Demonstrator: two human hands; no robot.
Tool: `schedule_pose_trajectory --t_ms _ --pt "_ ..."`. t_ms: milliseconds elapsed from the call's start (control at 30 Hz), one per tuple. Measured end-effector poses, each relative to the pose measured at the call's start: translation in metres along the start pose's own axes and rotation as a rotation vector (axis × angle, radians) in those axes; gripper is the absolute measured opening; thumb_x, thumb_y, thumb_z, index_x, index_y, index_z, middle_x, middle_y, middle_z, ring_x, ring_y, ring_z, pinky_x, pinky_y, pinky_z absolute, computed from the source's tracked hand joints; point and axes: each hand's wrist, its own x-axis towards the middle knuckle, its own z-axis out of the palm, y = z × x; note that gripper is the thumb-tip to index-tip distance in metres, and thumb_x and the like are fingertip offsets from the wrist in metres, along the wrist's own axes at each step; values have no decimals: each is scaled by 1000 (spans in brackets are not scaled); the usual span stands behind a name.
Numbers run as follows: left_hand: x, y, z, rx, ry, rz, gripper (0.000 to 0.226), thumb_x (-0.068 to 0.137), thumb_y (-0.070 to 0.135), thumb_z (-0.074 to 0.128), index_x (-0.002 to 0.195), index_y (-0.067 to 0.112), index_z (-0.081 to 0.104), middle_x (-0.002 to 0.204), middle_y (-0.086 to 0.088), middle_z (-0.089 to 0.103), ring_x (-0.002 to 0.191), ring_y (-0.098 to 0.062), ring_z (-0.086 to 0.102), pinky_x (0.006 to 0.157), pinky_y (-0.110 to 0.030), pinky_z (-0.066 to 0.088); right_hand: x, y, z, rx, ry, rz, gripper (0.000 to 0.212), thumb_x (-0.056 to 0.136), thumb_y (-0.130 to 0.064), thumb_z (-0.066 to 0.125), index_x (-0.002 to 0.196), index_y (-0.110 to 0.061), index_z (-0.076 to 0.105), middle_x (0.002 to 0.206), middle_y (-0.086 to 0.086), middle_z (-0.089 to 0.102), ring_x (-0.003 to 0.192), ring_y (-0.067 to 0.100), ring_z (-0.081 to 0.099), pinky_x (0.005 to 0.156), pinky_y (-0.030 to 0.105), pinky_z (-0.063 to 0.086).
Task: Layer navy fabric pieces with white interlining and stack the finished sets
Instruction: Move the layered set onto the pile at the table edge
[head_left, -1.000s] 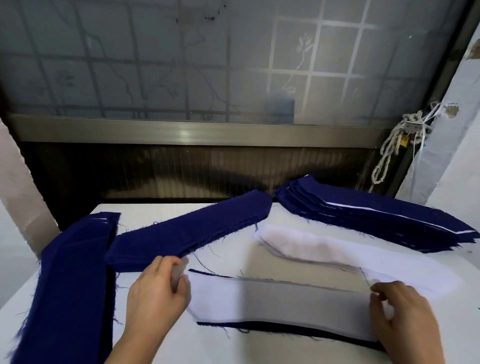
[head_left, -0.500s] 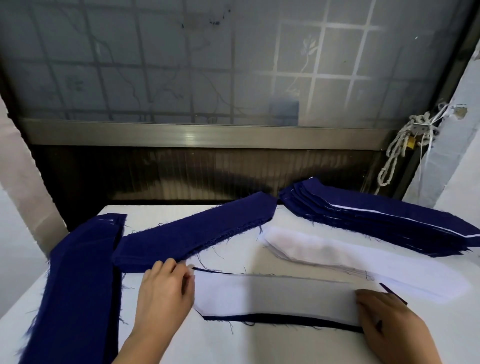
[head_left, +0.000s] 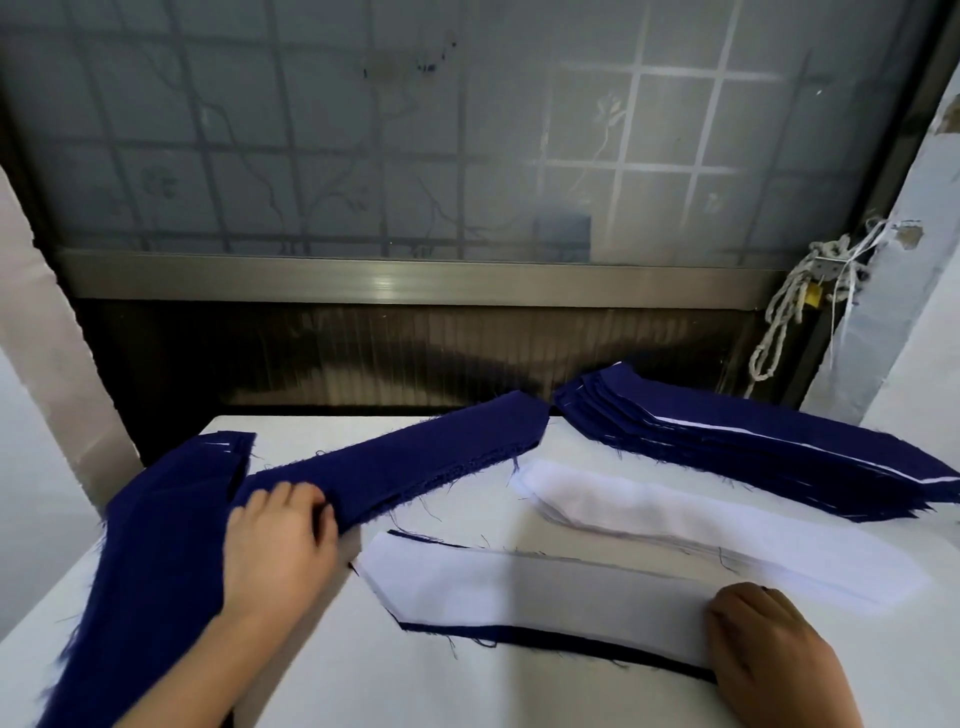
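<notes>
Head camera view, and the left fingers (head_left: 291, 496) are now curled onto the near end of the navy pile (head_left: 415, 462) that runs slantwise across the middle of the table (head_left: 467, 691), thumb tucked at its near edge, gripping the cloth. That's new: half a second ago this left hand (head_left: 280, 551) sat on the left end of the white strip (head_left: 545, 592); it has gone up and left, off the strip.

That left end now lies bare and flat, its angled tip showing. The strip lies on a navy piece (head_left: 571, 639), whose dark edge peeks out along the near side and at the far left corner.

Over on the right, the right hand (head_left: 769, 654) stays on the strip's right end, fingers (head_left: 727, 610) bent down over it. Whether they pinch the cloth or only press it, I cannot tell from here.

Just behind the strip lies the white pile (head_left: 675, 525), untouched. Behind that, at the back right, sits a tall navy stack (head_left: 727, 447) with a white edge showing partway down it. Another navy stack (head_left: 156, 545) runs down the left side of the table, under the left wrist.

Beyond the table are a frosted window (head_left: 415, 130) and a knotted rope (head_left: 795, 306) hanging at the right.
</notes>
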Motion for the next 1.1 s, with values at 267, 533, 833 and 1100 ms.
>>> schedule_pose_trajectory --t_ms 267,533,833,1100 --pt "58 -44 -8 116 -320 -299 23 96 34 59 104 16 71 105 -5 62 95 -26 60 80 -40 51 2 0 -2 18 -51 26 24 61 3 82 68 -15 67 75 1 64 63 28 59 50 37 50" --pt "55 -35 1 278 -344 -159 23 97 28 52 111 15 66 120 -4 55 110 -23 50 92 -35 43 2 -2 -4 12 -39 24 27 57 5 84 67 -14 67 73 0 64 61 26 59 49 34 49" --pt "30 -22 5 -233 -211 2 6 90 19 67 95 16 71 104 6 61 95 -20 61 83 -36 51 2 3 3 -5 -45 44 27 59 1 84 67 -19 66 75 -4 62 63 23 58 51 33 50" --pt "24 -16 5 -420 -89 -178 52 90 13 68 138 15 47 120 -3 63 98 -24 64 81 -38 55 3 8 9 -43 -35 34 32 54 0 86 66 -20 65 74 -4 61 59 22 56 50 30 48"
